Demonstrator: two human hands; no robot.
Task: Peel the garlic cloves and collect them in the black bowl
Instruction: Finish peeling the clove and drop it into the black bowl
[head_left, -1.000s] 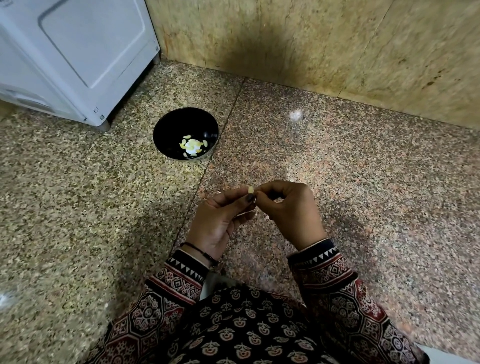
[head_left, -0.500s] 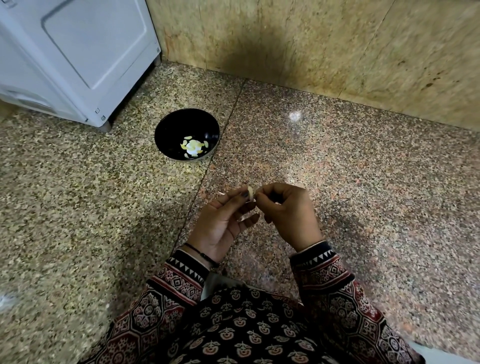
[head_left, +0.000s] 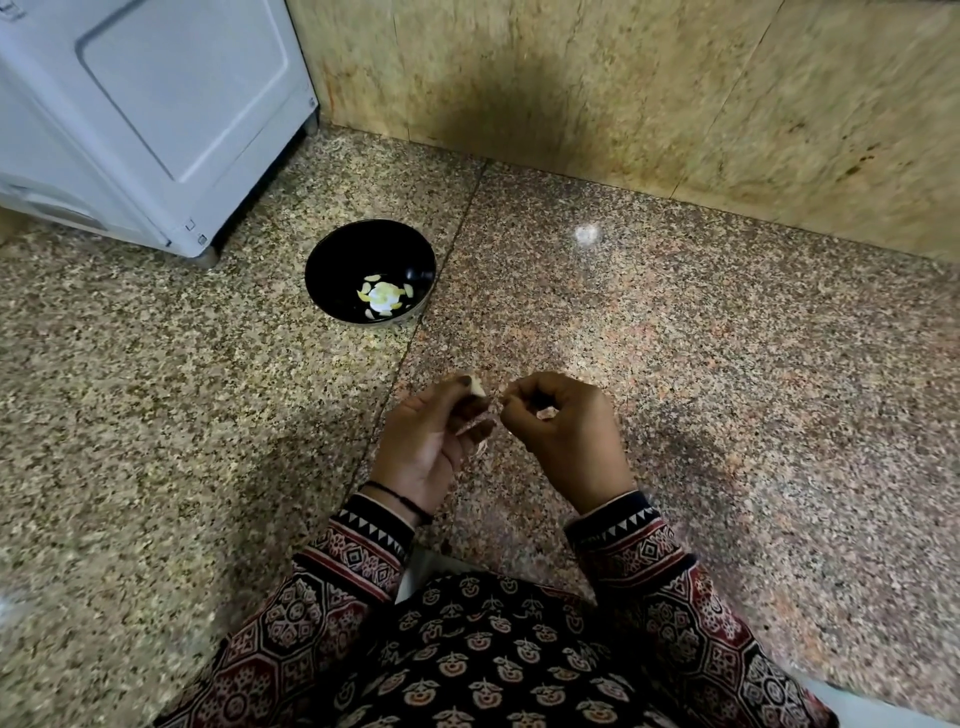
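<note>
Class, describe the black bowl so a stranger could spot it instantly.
Start at the white appliance at the far left of the speckled floor. Beside its near corner sits the black bowl. It is the only dish there, glossy, with pale peeled cloves at its bottom.

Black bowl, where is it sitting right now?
In the head view, the black bowl sits on the speckled floor, left of centre, just right of the white appliance and beyond the left hand, not touching it.
</note>
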